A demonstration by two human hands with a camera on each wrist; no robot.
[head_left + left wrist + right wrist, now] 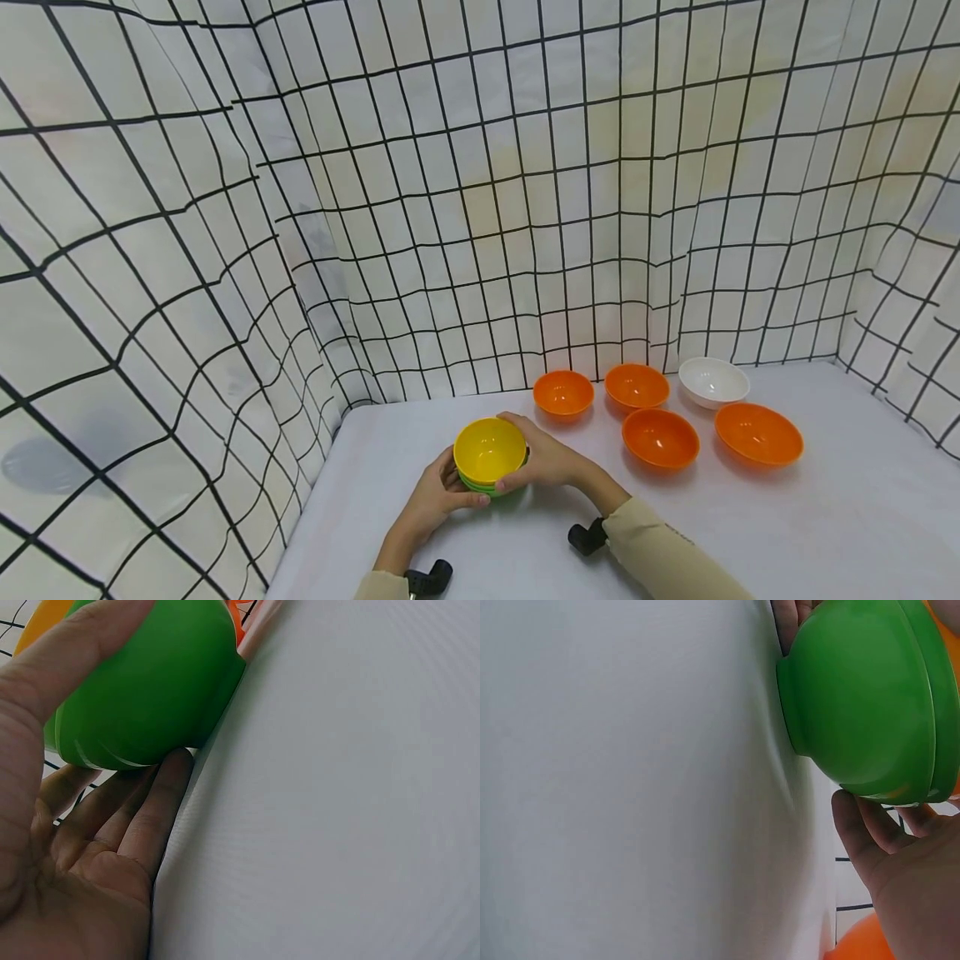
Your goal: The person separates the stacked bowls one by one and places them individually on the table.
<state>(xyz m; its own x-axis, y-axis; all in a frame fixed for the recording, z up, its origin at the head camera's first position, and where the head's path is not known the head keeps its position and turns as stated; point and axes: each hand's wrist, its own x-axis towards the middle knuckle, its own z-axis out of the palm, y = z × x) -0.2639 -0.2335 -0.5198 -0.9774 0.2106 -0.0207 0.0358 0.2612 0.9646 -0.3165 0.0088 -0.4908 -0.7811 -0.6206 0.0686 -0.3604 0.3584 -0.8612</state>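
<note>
A yellow bowl [490,450] sits nested on top of green bowls [477,484] at the left part of the table. Around the stack's left side my left hand [433,500] curves, its thumb at the front; the left wrist view has that thumb across the green bowl [157,682] and the fingers against its side. My right hand [547,458] holds the stack from the right, its thumb near the yellow rim. In the right wrist view, right fingertips touch the green bowl [862,697], whose foot is at the table surface.
Orange bowls stand right of the stack: a small one [563,394], one behind [637,387], one nearer [660,439], and a wide one [758,434]. A white bowl [713,382] is at the back. White sheets with black grid lines wall the white table [847,517].
</note>
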